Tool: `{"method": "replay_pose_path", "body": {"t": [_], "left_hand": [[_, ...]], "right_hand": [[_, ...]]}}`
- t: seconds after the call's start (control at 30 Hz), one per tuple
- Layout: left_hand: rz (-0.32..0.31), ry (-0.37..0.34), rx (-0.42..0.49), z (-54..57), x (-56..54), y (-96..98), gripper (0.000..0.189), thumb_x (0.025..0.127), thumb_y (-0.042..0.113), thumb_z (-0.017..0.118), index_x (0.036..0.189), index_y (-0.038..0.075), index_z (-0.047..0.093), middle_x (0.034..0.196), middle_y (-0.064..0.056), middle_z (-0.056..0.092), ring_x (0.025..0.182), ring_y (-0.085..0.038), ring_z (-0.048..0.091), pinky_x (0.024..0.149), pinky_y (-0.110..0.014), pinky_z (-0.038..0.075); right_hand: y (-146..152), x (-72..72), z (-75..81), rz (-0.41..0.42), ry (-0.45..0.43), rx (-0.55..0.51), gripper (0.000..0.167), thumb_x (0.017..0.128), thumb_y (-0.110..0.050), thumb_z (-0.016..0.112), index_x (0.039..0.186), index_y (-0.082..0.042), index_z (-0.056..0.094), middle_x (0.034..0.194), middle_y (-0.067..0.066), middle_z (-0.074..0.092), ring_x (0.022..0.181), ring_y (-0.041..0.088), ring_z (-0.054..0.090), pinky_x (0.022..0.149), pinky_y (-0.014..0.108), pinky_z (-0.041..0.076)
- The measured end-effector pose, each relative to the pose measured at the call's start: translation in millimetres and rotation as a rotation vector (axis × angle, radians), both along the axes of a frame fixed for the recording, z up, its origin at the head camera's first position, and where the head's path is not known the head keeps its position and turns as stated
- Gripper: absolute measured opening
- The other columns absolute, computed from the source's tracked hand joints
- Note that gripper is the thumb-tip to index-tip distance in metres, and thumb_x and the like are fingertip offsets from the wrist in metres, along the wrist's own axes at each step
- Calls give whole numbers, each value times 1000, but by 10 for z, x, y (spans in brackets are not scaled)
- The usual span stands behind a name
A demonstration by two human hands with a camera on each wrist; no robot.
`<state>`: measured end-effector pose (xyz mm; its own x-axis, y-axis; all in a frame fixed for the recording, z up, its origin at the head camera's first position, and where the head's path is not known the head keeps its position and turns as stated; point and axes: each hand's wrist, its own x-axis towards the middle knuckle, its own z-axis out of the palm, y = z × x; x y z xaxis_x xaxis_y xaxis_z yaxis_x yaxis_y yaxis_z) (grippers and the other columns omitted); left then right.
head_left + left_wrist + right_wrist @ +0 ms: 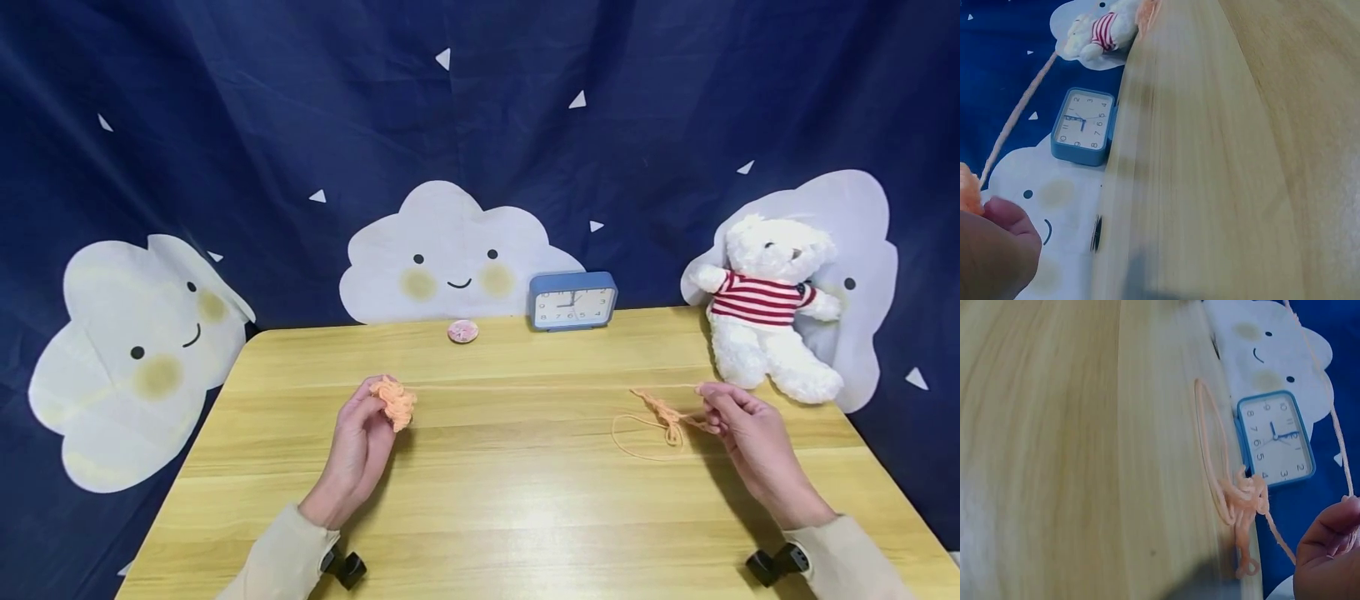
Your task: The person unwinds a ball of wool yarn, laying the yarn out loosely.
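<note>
My left hand (pixel 362 437) grips a small bunched ball of peach yarn (pixel 395 402) between thumb and fingers. From it a single yarn strand (pixel 525 387) runs taut and nearly level across to my right hand (pixel 750 429), whose thumb and forefinger pinch it. Below the right fingers dangles a tangled clump of the same yarn (pixel 663 412), with a loose loop trailing to its left. In the right wrist view the clump (pixel 1246 497) hangs by a strand leading into the right hand (pixel 1329 550). The left wrist view shows only part of the left hand (pixel 1004 250) and the ball's edge.
A blue alarm clock (pixel 572 301) stands at the back edge of the wooden table (pixel 510 508), with a round pink patterned disc (pixel 462 332) to its left. A white teddy bear (pixel 772 308) in a striped shirt sits at the back right. Behind hangs a dark blue curtain (pixel 517 125).
</note>
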<state>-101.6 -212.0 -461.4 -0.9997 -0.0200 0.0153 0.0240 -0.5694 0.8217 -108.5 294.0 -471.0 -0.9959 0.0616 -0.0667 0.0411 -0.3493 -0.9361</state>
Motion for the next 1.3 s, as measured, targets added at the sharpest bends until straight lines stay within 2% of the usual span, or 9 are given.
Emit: {"method": "replay_pose_path", "body": {"t": [0.1, 0.23, 0.33, 0.6, 0.8, 0.93, 1.07, 1.17, 1.3], "left_hand": [[-47, 22, 33, 12, 14, -15, 33, 106, -2, 33, 122, 6, 61, 107, -7, 65, 97, -20, 67, 84, -33, 58], [-67, 10, 53, 28, 23, -24, 31, 108, -2, 36, 134, 3, 53, 100, -9, 68, 88, -24, 69, 72, -30, 57], [-42, -14, 41, 34, 18, -24, 33, 109, -3, 43, 141, 3, 51, 101, -6, 63, 82, -18, 62, 65, -26, 49], [29, -54, -38, 31, 17, -46, 35, 108, -2, 46, 141, 3, 56, 105, -3, 58, 83, -16, 53, 66, -26, 41], [-8, -50, -58, 45, 38, -65, 38, 110, 5, 35, 142, 7, 55, 105, -1, 57, 85, -15, 53, 68, -25, 41], [-70, -38, 19, 45, 39, -66, 40, 113, 13, 27, 146, 5, 48, 111, -5, 60, 93, -21, 64, 76, -27, 49], [-142, -12, 113, 34, 31, -68, 47, 115, 19, 16, 151, -1, 38, 121, -12, 62, 102, -28, 68, 81, -30, 52], [-169, 2, 135, 29, 27, -68, 51, 113, 17, 12, 155, -4, 30, 130, -15, 62, 110, -29, 66, 88, -31, 53], [-144, -26, 106, 45, 24, -53, 52, 111, 5, 16, 160, -8, 22, 140, -18, 59, 120, -26, 62, 94, -31, 52]], "right_hand": [[62, -5, -18, -12, -5, -3, 25, 111, 1, 59, 108, -7, 82, 88, 0, 69, 72, 8, 60, 64, 19, 53], [128, -13, -17, -22, -1, 5, 26, 111, 1, 59, 107, -7, 83, 88, 0, 70, 72, 8, 61, 64, 19, 54], [168, -18, -6, -40, 14, 14, 26, 111, 2, 59, 105, -6, 83, 86, 0, 69, 71, 8, 61, 64, 19, 54], [269, -7, -2, -105, 8, 33, 25, 110, 1, 61, 102, -8, 83, 85, 0, 70, 70, 8, 62, 62, 19, 55], [374, 24, -47, 13, -97, 233, 26, 112, -6, 59, 101, -13, 81, 89, -2, 71, 74, 7, 64, 65, 19, 56], [399, -3, -66, 104, -162, 383, 24, 112, -7, 60, 101, -13, 81, 87, -4, 71, 75, 5, 62, 64, 19, 55], [396, -43, -67, 138, -187, 492, 20, 111, -6, 62, 102, -9, 80, 87, -5, 71, 75, 6, 61, 64, 20, 55], [383, -70, -69, 166, -186, 579, 17, 111, -6, 62, 105, -4, 78, 89, -7, 71, 76, 5, 62, 65, 20, 56], [358, -94, -64, 217, -177, 672, 18, 111, -8, 60, 109, 4, 74, 87, -6, 69, 75, 6, 62, 66, 22, 56]]}}
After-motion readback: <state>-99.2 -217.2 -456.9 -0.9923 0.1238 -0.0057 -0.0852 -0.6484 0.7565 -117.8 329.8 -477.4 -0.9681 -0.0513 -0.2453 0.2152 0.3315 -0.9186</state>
